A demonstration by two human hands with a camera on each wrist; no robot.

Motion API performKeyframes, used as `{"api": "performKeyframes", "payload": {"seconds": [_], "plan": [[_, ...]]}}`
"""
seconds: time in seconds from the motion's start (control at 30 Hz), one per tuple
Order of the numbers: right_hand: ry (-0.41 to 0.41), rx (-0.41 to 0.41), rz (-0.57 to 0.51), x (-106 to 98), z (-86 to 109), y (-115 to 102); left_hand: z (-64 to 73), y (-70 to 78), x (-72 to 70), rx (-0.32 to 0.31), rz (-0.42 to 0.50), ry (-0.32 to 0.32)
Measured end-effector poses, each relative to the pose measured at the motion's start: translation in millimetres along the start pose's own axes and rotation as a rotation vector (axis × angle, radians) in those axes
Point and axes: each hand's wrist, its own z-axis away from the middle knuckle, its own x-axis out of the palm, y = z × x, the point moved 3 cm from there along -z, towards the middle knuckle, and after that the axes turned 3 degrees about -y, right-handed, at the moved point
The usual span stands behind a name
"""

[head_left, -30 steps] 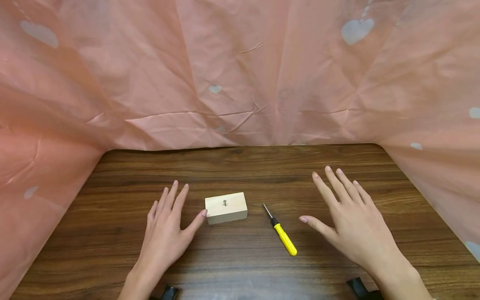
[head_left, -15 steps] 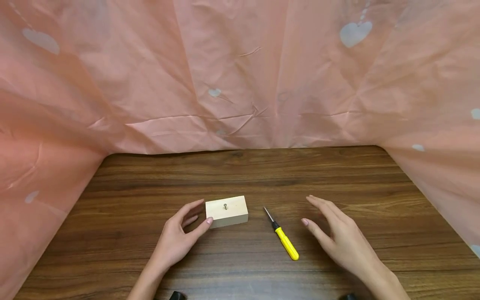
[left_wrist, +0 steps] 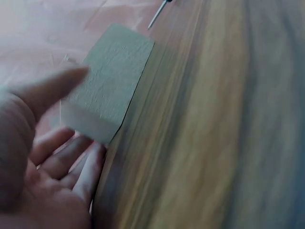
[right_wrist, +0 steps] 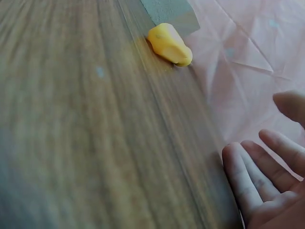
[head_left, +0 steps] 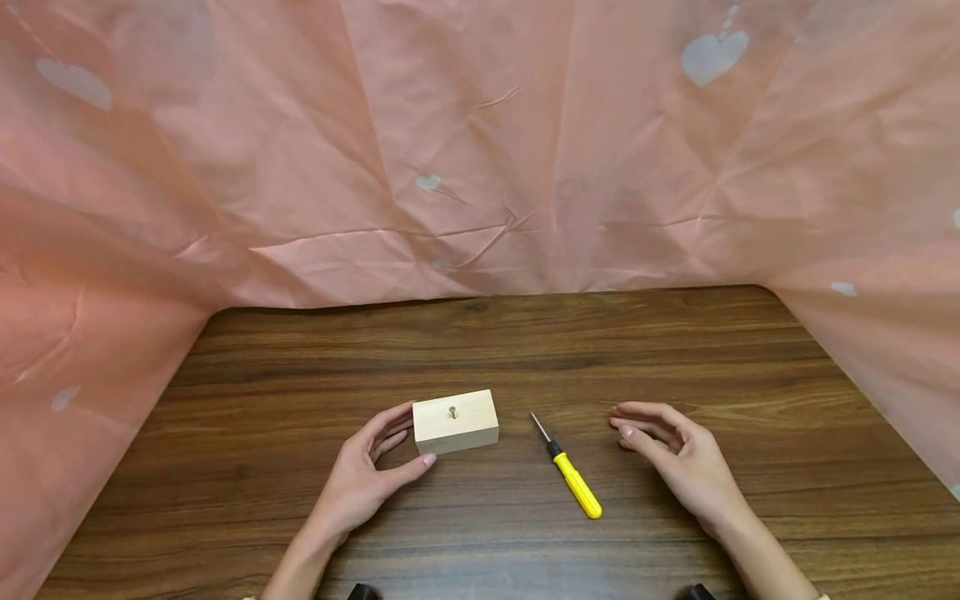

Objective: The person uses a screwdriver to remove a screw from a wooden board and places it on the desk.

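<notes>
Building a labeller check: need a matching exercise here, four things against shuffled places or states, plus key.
1. wooden block
2. screw
3. screwdriver
4. right hand

A. yellow-handled, lying on the table
B. holding nothing, rightmost of the four
C. sticking up from a pale top face
D. pale, right beside the left hand

Pairs: 1-D, 2-C, 3-A, 4-B

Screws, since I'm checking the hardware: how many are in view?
1: a screw, sticking up from the top of the wooden block, by the left hand. Any hidden behind the block can't be ruled out.
</notes>
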Motion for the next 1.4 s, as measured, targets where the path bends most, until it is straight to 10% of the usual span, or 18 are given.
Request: {"api": "performKeyframes", "payload": {"seconds": [0.83,1.13,1.4], "plan": [[0.059,-0.296,0.725,55.0,9.0,-21.3,-0.2,1.6,3.3,-0.089,-0.065,0.076],[0.083,-0.326,0.622,56.0,5.7,-18.6,-0.8,1.8,5.2,-0.097,-0.050,0.075],[0.022,-0.084,0.098,41.3,-0.9,-10.1,-0.1,3.0,4.0,-0.098,-0.060,0.079]]}}
